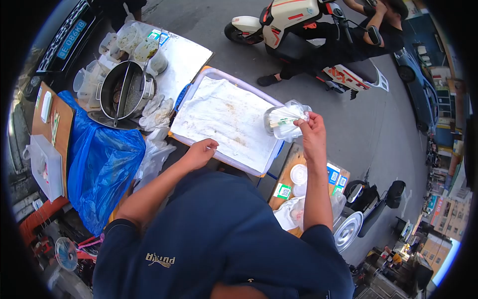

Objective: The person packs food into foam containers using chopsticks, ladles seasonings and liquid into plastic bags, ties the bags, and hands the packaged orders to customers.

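Note:
My right hand [312, 132] grips the gathered top of a clear plastic bag [293, 115]. A round see-through tub shows inside the bag, with green print over it; its contents are hard to make out. The bag is held over the right end of a large shallow tray [234, 82] covered with a stained white cloth [224, 114]. My left hand [199, 153] hovers by the tray's near edge, its fingers loosely curled together, and nothing shows in them.
A divided metal pot [105, 93] stands at left among plastic tubs [130, 37]. Blue plastic sheeting [107, 164] hangs below it. At right, a wooden board [285, 172] holds white lids [298, 174] and code cards. A person [368, 40] sits on a scooter [286, 25] beyond.

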Motion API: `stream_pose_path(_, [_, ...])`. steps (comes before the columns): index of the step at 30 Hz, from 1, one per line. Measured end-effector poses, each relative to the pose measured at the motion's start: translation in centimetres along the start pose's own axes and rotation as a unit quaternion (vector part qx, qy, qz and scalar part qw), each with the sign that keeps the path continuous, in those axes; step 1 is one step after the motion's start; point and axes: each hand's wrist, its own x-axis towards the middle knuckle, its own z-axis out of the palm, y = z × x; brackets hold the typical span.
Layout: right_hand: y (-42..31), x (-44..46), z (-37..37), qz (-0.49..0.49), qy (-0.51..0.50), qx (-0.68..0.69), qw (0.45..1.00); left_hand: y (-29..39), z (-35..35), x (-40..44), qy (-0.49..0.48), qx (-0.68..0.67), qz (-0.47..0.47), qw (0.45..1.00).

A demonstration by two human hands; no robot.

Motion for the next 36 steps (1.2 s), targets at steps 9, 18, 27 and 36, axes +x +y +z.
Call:
stream_pose_path(9, [4.8, 2.7, -0.1, 0.066, -0.063, 0.093, 0.992, -13.0, -3.6, -12.6, 0.213, -0.098, -0.167, 0.957])
stream_pose_path(18, [7.2, -0.2, 7.0, 0.078, -0.081, 0.027, 0.993, -29.7, -4.8, -16.1, 0.274, -0.58, -0.358, 0.679])
stream_pose_path(27, [10.4, -1.8, 10.9, 0.035, -0.051, -0.167, 0.984, -34.9, -8.7, -3.0, 0.422, -0.854, -0.106, 0.286])
stream_pose_path(36, [13.1, -1.2, 12.4, -0.032, 0.015, -0.288, 0.957, -41.4, -4.0, -12.3, 0.377, -0.485, -0.368, 0.698])
